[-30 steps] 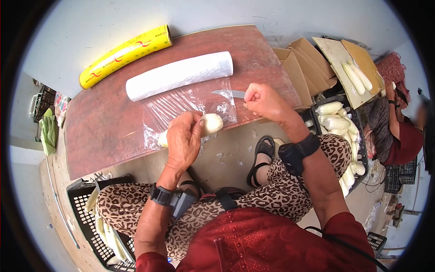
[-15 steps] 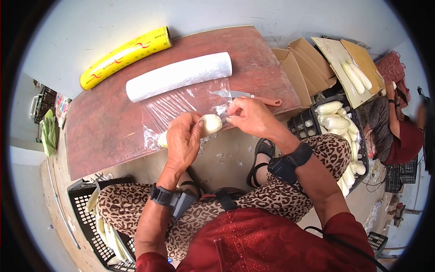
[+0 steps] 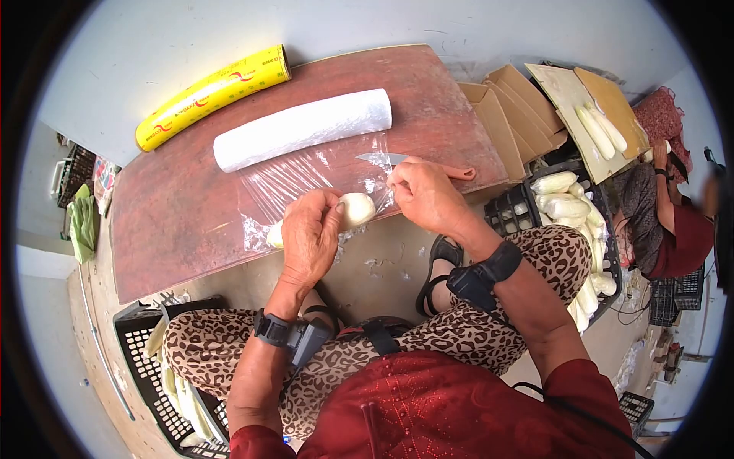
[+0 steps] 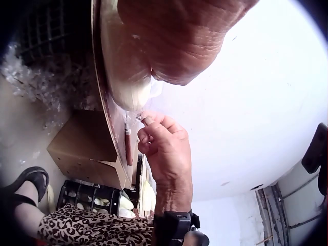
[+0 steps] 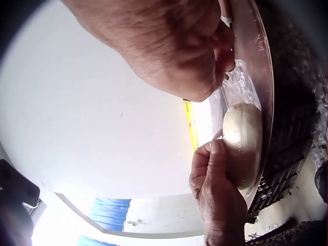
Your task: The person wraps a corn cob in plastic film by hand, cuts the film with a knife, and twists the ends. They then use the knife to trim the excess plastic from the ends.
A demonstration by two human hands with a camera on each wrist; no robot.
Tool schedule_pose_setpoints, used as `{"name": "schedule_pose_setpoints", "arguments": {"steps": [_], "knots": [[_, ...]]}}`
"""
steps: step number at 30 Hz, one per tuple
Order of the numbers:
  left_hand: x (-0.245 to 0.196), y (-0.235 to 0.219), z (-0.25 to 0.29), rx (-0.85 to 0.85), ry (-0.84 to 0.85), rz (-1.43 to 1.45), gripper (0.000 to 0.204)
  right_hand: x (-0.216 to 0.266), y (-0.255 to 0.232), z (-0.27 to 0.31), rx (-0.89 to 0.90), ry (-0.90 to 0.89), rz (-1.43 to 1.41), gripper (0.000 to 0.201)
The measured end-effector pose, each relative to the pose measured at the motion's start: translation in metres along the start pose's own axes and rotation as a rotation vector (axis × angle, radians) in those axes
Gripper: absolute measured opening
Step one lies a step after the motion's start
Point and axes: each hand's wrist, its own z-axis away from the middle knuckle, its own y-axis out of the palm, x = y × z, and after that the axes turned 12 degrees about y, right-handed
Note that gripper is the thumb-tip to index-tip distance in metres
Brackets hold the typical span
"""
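A long, pale, round-ended vegetable (image 3: 356, 211) lies at the table's front edge on clear plastic film drawn from a white roll (image 3: 302, 130). My left hand (image 3: 310, 233) grips over its middle; in the right wrist view, that hand's thumb and fingers (image 5: 218, 154) are at the vegetable's side, by the film. To the right of the vegetable, my right hand (image 3: 430, 197) pinches the edge of the plastic film (image 3: 375, 183). The left wrist view shows those pinching fingertips (image 4: 148, 121) just past the vegetable's end. Behind the right hand lies a knife (image 3: 455, 170) with a reddish handle.
A yellow printed tube (image 3: 214, 96) lies at the table's back left. Cardboard boxes (image 3: 520, 107) stand off the right end. Black crates with pale vegetables stand at right (image 3: 512, 214) and lower left (image 3: 145, 344). Another person (image 3: 680, 229) sits at far right.
My right hand has put the knife down on the table and come left to the film's edge beside the vegetable. The left hand stays in place on the vegetable.
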Motion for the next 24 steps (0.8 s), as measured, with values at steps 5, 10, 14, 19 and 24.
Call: {"name": "schedule_pose_setpoints", "arguments": {"steps": [5,10,14,19,24], "knots": [[0.001,0.000,0.000,0.005,-0.008,0.009,0.007,0.000,-0.001,0.001,-0.094,-0.007,0.043,0.009],[0.001,0.000,0.000,0.003,-0.011,0.008,0.007,-0.010,-0.012,-0.008,-0.150,-0.016,0.044,0.007],[0.000,-0.001,-0.001,0.004,-0.027,0.009,0.007,0.018,-0.034,-0.004,0.223,0.308,0.026,0.008],[0.001,-0.001,-0.001,0.007,-0.030,0.009,0.007,0.016,-0.018,0.010,0.102,0.228,-0.077,0.018],[0.000,-0.001,-0.001,0.010,-0.038,0.011,0.008,0.014,-0.008,0.007,0.145,0.355,-0.121,0.021]]}}
